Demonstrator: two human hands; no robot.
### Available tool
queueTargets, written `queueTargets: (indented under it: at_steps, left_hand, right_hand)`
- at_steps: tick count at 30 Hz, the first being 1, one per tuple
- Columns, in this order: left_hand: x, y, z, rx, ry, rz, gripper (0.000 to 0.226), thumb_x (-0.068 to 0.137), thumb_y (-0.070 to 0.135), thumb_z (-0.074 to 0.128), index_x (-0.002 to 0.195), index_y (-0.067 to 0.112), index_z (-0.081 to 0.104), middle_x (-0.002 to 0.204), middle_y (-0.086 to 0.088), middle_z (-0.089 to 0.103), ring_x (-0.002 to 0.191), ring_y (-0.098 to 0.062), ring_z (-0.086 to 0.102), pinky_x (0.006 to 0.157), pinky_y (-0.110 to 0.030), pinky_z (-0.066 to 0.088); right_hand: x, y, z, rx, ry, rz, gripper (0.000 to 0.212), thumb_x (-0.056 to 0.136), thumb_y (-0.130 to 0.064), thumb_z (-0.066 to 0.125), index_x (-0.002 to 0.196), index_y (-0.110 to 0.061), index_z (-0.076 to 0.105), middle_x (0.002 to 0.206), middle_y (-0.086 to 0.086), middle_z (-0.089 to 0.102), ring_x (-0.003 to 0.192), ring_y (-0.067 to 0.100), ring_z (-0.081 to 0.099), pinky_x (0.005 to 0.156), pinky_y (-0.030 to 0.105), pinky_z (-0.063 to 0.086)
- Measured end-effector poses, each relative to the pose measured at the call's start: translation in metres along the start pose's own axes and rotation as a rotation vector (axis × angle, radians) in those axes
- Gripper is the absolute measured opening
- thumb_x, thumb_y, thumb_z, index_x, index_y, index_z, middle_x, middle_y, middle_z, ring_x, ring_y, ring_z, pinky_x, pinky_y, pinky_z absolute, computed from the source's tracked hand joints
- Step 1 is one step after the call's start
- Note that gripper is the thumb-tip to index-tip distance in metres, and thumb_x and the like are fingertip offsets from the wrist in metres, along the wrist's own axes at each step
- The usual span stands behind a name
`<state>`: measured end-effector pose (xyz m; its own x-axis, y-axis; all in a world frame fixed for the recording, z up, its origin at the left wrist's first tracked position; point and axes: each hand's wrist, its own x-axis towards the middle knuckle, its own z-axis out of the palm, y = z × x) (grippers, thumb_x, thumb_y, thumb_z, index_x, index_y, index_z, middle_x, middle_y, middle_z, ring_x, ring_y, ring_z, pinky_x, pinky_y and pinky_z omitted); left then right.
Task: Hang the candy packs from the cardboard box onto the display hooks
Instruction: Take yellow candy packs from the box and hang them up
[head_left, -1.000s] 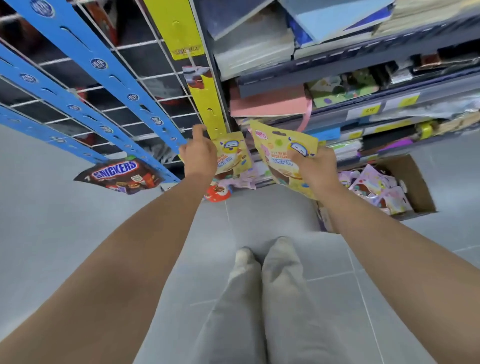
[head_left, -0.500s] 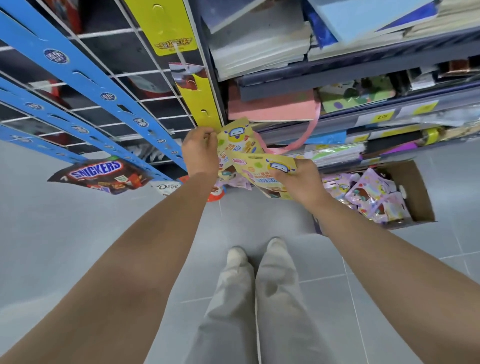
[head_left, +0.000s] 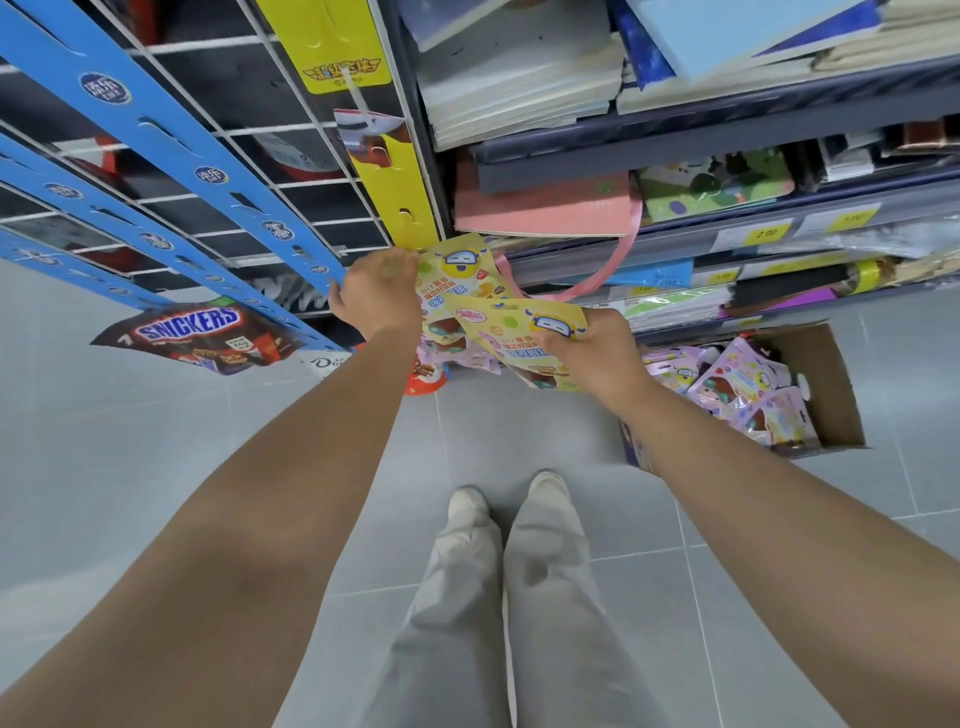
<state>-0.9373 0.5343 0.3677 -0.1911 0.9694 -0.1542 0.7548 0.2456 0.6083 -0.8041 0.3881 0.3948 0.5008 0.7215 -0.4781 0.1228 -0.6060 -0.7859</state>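
The left hand (head_left: 376, 299) pinches the top of a yellow pack (head_left: 460, 270), right at the bottom end of the yellow strip (head_left: 402, 197); the pack hangs down from there. The right hand (head_left: 587, 348) grips a second pack (head_left: 514, 332) just below, farther from the strip.

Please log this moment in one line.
left hand: pinches upper yellow pack at strip; right hand: grips lower yellow pack; cardboard box: pink packs

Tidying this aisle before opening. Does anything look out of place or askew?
The cardboard box sits on the floor in the aisle, pink candy packs jumbled inside. A pink ribbon loop droops past the shelf edge. The Snickers pack hangs tilted.
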Motion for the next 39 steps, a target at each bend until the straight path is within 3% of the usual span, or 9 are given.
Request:
queueTargets:
  at_steps: [8,14,17,20,24,29,33,36,39]
  left_hand:
    - [-0.005,0.003,0.004,0.000,-0.021,0.047,0.019,0.086,0.038,0.057,0.093,0.028,0.071,0.088,0.003,0.068,0.098,-0.015,0.057,0.111,-0.035,0.019]
    - [-0.004,0.019,0.000,-0.103,-0.137,-0.242,0.022,0.074,0.034,0.056,0.055,0.025,0.050,0.056,0.008,0.049,0.086,-0.020,0.057,0.110,-0.045,0.024]
    - [0.002,0.025,0.000,-0.147,-0.187,-0.355,0.023,0.063,0.038,0.053,0.052,0.021,0.043,0.069,-0.003,0.059,0.102,-0.030,0.060,0.104,-0.054,0.037]
    - [0.000,0.031,-0.004,-0.091,-0.256,-0.367,0.018,0.067,0.038,0.049,0.067,0.021,0.047,0.095,-0.006,0.058,0.118,-0.030,0.048,0.106,-0.053,0.034]
    - [0.004,0.024,-0.003,0.114,-0.357,-0.276,0.045,0.081,0.041,0.049,0.115,0.010,0.048,0.125,-0.009,0.049,0.131,-0.030,0.030,0.110,-0.049,0.024]
    - [0.004,0.019,-0.022,0.253,-0.337,-0.179,0.071,0.082,0.044,0.057,0.135,0.005,0.030,0.138,-0.012,0.041,0.134,-0.031,0.031,0.111,-0.045,0.026]
    - [-0.004,0.019,-0.043,-0.007,-0.527,-0.009,0.032,0.083,0.027,0.059,0.112,0.016,0.050,0.082,0.005,0.056,0.087,-0.020,0.056,0.082,-0.032,0.045]
    - [-0.010,0.017,-0.058,0.023,-0.645,0.280,0.021,0.075,0.023,0.063,0.095,0.029,0.063,0.089,0.017,0.062,0.100,-0.012,0.060,0.102,-0.042,0.041]
    - [-0.009,0.012,-0.071,0.172,-0.468,0.499,0.012,0.080,0.026,0.066,0.091,0.026,0.070,0.093,0.016,0.065,0.097,-0.008,0.057,0.115,-0.048,0.016]
  right_hand:
    - [-0.005,0.004,0.005,-0.014,-0.014,-0.017,0.024,0.084,-0.006,0.064,0.108,-0.002,0.069,0.103,0.011,0.070,0.087,0.014,0.062,0.069,0.015,0.043]
    - [-0.008,0.008,0.005,-0.036,-0.002,0.000,0.024,0.084,-0.009,0.065,0.107,-0.001,0.069,0.105,0.011,0.070,0.094,0.020,0.065,0.066,0.014,0.042]
    - [-0.006,0.007,0.004,-0.037,0.001,-0.011,0.023,0.084,-0.009,0.065,0.106,-0.001,0.069,0.104,0.012,0.070,0.092,0.021,0.066,0.061,0.010,0.044]
    - [-0.006,0.005,0.004,-0.021,0.000,-0.024,0.023,0.084,-0.008,0.064,0.106,-0.002,0.069,0.103,0.012,0.071,0.092,0.021,0.066,0.061,0.008,0.045]
    - [-0.006,-0.001,0.005,-0.021,-0.009,-0.040,0.023,0.085,-0.007,0.064,0.107,-0.003,0.069,0.103,0.011,0.071,0.094,0.022,0.066,0.078,0.022,0.049]
    - [-0.006,-0.011,0.012,-0.050,-0.005,-0.056,0.026,0.084,-0.007,0.064,0.110,-0.002,0.068,0.109,0.013,0.070,0.102,0.024,0.065,0.087,0.027,0.048]
    - [-0.006,-0.024,0.019,-0.049,-0.018,-0.047,0.025,0.083,-0.007,0.065,0.108,-0.001,0.068,0.108,0.015,0.069,0.101,0.028,0.065,0.091,0.035,0.050]
    - [-0.006,-0.036,0.024,-0.008,-0.007,-0.034,0.021,0.083,-0.007,0.066,0.102,0.002,0.069,0.103,0.018,0.070,0.097,0.031,0.065,0.078,0.029,0.050]
    - [-0.004,-0.048,0.029,-0.001,-0.001,-0.021,0.018,0.081,-0.010,0.069,0.095,0.001,0.071,0.099,0.019,0.071,0.082,0.020,0.062,0.060,0.015,0.044]
